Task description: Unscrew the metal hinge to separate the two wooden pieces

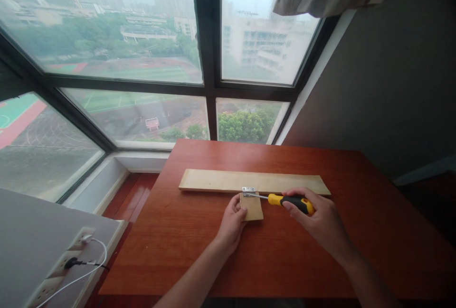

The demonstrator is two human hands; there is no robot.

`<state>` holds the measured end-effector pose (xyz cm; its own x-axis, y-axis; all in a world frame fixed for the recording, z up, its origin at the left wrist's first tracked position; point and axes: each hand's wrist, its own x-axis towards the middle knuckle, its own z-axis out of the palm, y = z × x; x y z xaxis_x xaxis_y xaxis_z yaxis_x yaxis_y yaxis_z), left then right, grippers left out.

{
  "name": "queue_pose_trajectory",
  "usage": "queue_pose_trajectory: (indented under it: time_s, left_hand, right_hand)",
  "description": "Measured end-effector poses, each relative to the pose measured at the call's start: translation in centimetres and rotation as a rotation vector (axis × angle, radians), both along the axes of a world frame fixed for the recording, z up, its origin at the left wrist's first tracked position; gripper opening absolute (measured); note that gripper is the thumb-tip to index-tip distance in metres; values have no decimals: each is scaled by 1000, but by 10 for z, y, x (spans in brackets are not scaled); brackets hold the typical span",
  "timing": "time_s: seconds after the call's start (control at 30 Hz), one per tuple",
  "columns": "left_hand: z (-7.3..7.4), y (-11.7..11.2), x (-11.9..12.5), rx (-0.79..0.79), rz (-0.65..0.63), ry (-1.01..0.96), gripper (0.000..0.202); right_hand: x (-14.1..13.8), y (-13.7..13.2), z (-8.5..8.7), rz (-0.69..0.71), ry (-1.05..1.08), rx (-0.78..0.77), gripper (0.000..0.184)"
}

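Note:
My left hand (233, 219) is closed on the left edge of a small square wooden block (253, 210). A small silver metal hinge or bracket (248, 190) lies where the block meets a long pale wooden board (228, 180). My right hand (322, 215) grips a screwdriver (290, 201) by its yellow and black handle. The screwdriver's shaft points left, nearly level, and its tip is at the metal piece on the block's upper edge. Whether the tip sits in a screw is too small to tell.
Everything rests on a reddish-brown wooden table (171, 260). Behind it is a large window with dark frames (211, 89). A grey wall (399, 85) stands at the right. Wall sockets with a white cable (103, 246) and a black plug (71, 263) are at the lower left.

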<state>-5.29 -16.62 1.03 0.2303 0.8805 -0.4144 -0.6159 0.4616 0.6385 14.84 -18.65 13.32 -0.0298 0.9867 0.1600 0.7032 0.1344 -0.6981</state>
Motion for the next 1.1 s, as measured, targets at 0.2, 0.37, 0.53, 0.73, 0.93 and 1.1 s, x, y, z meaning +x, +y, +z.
queue_pose_trajectory:
  time_s: [0.2,0.37,0.53,0.73,0.93,1.1]
  left_hand:
    - [-1,-1,0,18,-3,2,57]
    - [-1,-1,0,21,-10,6,60]
    - [2,-2,1,24,-3,6,60]
    - [3,-2,2,38,1,4,57]
    - [-1,-2,1,51,-3,7,60]
    - [-1,-2,1,59,-7,17,60]
  right_hand:
    - [-4,4,5,29,-31,24,19]
    - [-7,6,7,52,-66,55,16]
    - [-17,11,16,91,-217,105,18]
    - [-45,33,39,207,-352,139,16]
    - [-50,47,57,402,-328,180,33]
    - [-47,48,56,388,-371,160,33]
